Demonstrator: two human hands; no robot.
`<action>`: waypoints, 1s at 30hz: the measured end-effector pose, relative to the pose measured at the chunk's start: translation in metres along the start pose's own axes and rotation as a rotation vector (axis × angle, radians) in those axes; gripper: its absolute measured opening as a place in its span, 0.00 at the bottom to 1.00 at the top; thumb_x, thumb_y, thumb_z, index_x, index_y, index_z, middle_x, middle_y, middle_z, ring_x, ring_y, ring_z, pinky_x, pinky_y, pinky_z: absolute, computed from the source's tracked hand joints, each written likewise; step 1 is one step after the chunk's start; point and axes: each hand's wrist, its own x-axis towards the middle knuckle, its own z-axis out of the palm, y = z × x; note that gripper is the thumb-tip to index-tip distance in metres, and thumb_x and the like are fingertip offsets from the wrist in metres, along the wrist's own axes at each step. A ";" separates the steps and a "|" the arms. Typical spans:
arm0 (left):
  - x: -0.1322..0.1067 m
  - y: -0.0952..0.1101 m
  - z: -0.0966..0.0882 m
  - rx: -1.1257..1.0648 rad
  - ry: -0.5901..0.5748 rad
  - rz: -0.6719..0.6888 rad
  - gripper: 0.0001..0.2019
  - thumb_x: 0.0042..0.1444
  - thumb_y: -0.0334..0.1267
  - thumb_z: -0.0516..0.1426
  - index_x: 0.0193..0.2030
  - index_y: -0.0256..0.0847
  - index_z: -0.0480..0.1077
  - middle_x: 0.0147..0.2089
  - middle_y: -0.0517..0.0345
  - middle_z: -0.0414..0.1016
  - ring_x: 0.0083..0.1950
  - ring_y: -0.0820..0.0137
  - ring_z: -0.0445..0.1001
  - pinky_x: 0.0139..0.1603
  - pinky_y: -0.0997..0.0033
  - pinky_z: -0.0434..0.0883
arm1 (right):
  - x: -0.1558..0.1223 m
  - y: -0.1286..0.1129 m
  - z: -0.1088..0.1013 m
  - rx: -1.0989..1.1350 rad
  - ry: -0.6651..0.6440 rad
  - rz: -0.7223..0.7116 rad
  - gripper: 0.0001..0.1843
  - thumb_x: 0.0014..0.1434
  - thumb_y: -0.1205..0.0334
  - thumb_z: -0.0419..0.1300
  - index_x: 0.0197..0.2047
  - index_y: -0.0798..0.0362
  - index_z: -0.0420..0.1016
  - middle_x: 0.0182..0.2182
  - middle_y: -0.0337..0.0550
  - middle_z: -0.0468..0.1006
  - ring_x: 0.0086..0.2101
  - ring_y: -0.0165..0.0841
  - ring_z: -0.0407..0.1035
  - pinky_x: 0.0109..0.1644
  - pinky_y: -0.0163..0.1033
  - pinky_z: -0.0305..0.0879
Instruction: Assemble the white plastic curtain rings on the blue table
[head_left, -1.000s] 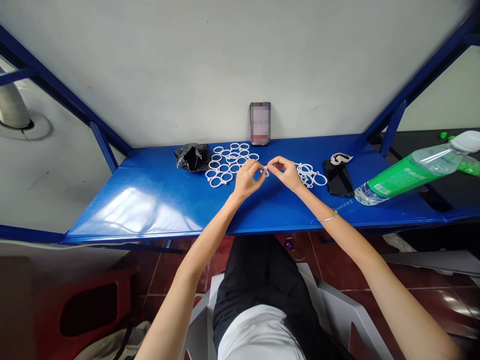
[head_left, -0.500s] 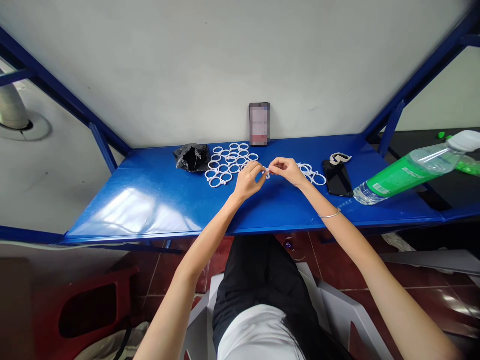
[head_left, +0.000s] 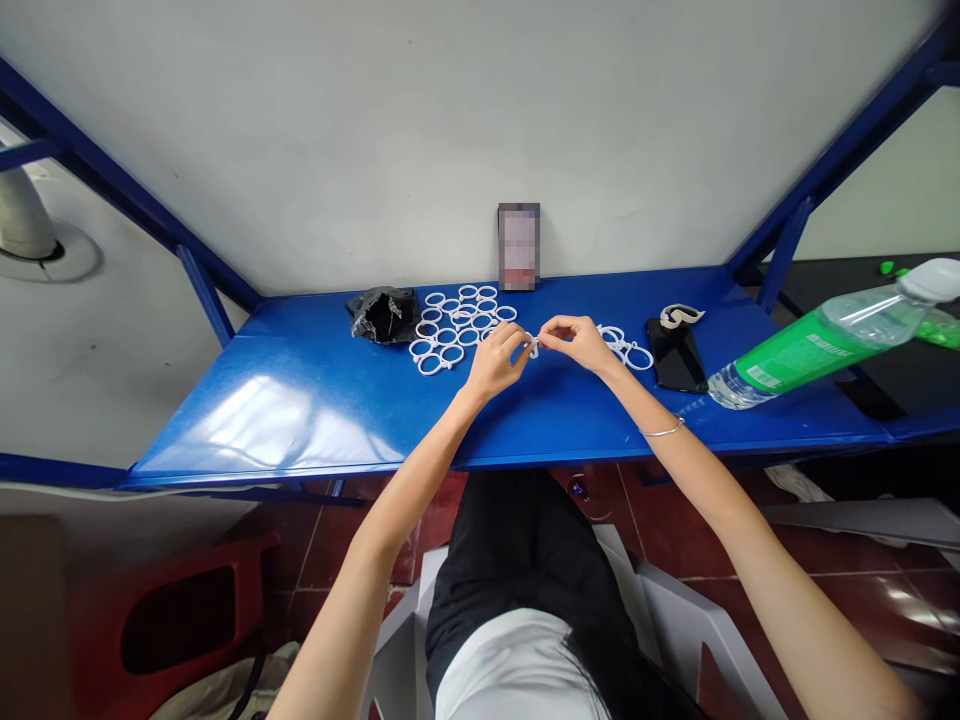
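Above the blue table (head_left: pixel 360 410), my left hand (head_left: pixel 496 362) and my right hand (head_left: pixel 576 342) meet with their fingertips close together. Both are closed in a pinch on a small white ring (head_left: pixel 534 347), mostly hidden by the fingers; it looks like a plastic curtain ring. Several more white rings (head_left: pixel 451 354) lie spread out to the left of my left hand, partly covered by it. A smaller group of white rings (head_left: pixel 638 357) lies just right of my right hand.
A crumpled black plastic bag (head_left: pixel 384 316) lies left of the rings. A phone (head_left: pixel 519 247) leans against the wall. On the right are a dark phone (head_left: pixel 676 357) lying flat, a whitish strap-like item (head_left: pixel 681 316) and a green-labelled bottle (head_left: pixel 810 345).
Both hands stay in nearly the same place, still pinching. The white piece between the fingertips has turned slightly. Nothing else on the table has moved.
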 end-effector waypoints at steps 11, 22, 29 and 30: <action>0.001 0.000 -0.002 0.018 0.001 0.035 0.06 0.66 0.34 0.54 0.37 0.40 0.67 0.35 0.55 0.74 0.36 0.70 0.70 0.35 0.70 0.68 | -0.001 0.002 0.001 -0.008 0.012 0.001 0.18 0.52 0.45 0.66 0.29 0.52 0.76 0.25 0.40 0.77 0.26 0.32 0.69 0.34 0.40 0.67; -0.001 0.000 -0.001 0.043 -0.030 0.024 0.06 0.67 0.35 0.53 0.37 0.40 0.67 0.36 0.55 0.74 0.35 0.71 0.70 0.36 0.71 0.67 | -0.001 0.003 0.003 -0.021 0.021 0.002 0.17 0.52 0.47 0.65 0.28 0.53 0.74 0.24 0.39 0.75 0.26 0.30 0.67 0.33 0.38 0.66; -0.001 0.001 -0.001 0.055 -0.045 0.023 0.07 0.67 0.36 0.53 0.36 0.40 0.67 0.35 0.54 0.74 0.36 0.71 0.70 0.35 0.71 0.67 | -0.001 0.004 0.004 -0.008 0.025 0.007 0.13 0.51 0.52 0.64 0.27 0.53 0.73 0.23 0.38 0.74 0.25 0.29 0.66 0.32 0.37 0.64; -0.001 0.001 -0.002 0.053 -0.054 0.017 0.08 0.67 0.36 0.52 0.36 0.40 0.67 0.36 0.54 0.74 0.36 0.71 0.70 0.35 0.71 0.67 | -0.001 0.004 0.004 -0.008 0.025 0.006 0.12 0.51 0.52 0.64 0.27 0.53 0.73 0.23 0.38 0.74 0.25 0.29 0.66 0.32 0.37 0.64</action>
